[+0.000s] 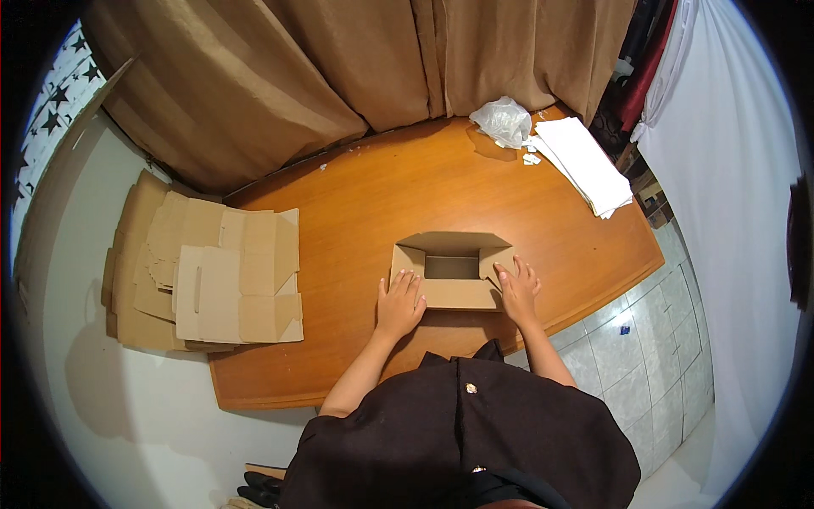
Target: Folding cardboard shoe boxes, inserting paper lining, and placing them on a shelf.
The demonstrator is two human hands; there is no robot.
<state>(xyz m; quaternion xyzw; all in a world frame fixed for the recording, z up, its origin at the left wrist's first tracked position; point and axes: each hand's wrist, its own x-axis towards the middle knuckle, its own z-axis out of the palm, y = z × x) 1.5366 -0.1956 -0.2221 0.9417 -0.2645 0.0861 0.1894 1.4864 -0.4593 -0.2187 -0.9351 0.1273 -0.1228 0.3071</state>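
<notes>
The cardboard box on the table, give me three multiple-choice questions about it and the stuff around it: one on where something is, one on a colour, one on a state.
1. Where does the stack of flat cardboard blanks lie?
A. on the table's left end
B. inside the box
C. on the tiled floor

2. What colour is the stack of paper sheets?
A. brown
B. white
C. black

3. How is the cardboard box now?
A. taped shut
B. crushed flat
C. open on top

Answers: 1 A, the blanks overhang the wooden table at its left end. 2 B, the sheets at the far right corner are white. 3 C, its hollow shows between the left hand and right hand, which rest on its near side.
</notes>
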